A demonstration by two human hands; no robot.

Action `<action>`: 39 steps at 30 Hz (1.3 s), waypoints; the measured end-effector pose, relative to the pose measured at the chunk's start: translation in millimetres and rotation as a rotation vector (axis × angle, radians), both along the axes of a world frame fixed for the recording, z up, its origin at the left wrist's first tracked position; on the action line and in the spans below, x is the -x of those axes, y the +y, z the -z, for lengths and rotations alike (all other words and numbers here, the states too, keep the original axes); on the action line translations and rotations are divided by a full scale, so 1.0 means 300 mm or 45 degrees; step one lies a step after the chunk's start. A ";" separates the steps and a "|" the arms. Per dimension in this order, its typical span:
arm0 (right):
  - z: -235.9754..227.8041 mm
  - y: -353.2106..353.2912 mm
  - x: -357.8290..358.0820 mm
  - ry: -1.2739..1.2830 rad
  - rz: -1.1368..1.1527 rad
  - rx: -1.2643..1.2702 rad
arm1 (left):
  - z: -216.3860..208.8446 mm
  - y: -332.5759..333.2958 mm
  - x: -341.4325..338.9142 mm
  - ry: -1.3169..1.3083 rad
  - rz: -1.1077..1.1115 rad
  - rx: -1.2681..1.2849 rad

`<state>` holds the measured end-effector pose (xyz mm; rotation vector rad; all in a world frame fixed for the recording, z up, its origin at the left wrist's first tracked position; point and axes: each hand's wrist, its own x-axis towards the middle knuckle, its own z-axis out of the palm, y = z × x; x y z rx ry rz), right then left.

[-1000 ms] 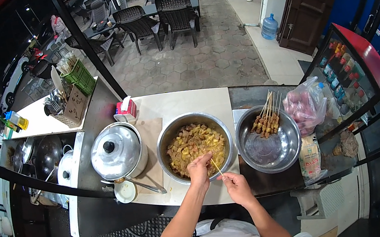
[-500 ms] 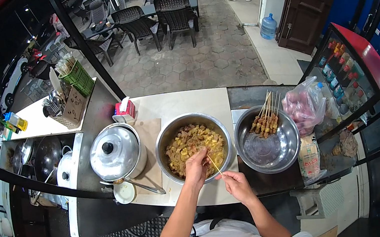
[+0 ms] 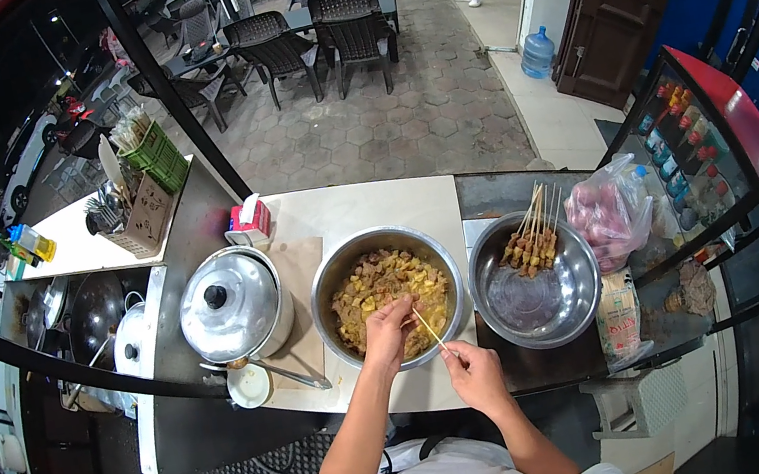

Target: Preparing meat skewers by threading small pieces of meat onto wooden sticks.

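Observation:
Over the near side of a steel bowl (image 3: 324,320) full of yellowish marinated meat pieces (image 3: 381,282), my left hand (image 3: 390,332) is closed. Its fingertips pinch at the upper end of a thin bamboo skewer (image 3: 431,330); whether a piece of meat is between them is hidden. Just past the bowl's near rim, my right hand (image 3: 473,370) grips the skewer's lower end, so it slants between both hands. A second steel bowl (image 3: 535,314) on the right holds several loaded meat skewers (image 3: 532,251), their bare sticks leaning on the far rim.
Left of the meat bowl stands a lidded pot (image 3: 231,307), with a ladle (image 3: 292,374) and a small white bowl (image 3: 249,386) before it. A tissue box (image 3: 248,224) sits behind. Plastic bags (image 3: 609,212) and a glass display case (image 3: 690,152) are at right.
My right hand has shifted very slightly, still gripping the skewer; my left hand stays nearly in place. In the background a walking person has moved a little to the left.

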<state>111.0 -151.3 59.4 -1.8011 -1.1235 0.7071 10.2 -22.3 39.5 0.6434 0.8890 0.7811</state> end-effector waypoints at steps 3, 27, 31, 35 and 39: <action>0.040 -0.005 -0.005 0.077 -0.032 -0.102 | 0.022 0.012 0.016 -0.091 0.072 0.009; 0.016 -0.047 -0.045 0.610 -0.178 -0.069 | -0.003 -0.022 -0.011 -0.147 0.022 -0.105; 0.024 -0.056 -0.055 0.585 -0.185 -0.070 | -0.029 -0.018 -0.015 -0.102 0.072 -0.046; 0.028 -0.057 -0.051 0.601 -0.174 -0.076 | -0.016 -0.011 -0.005 -0.069 0.136 -0.030; 0.039 -0.058 -0.045 0.655 -0.168 -0.075 | -0.016 -0.020 -0.013 -0.080 0.128 -0.034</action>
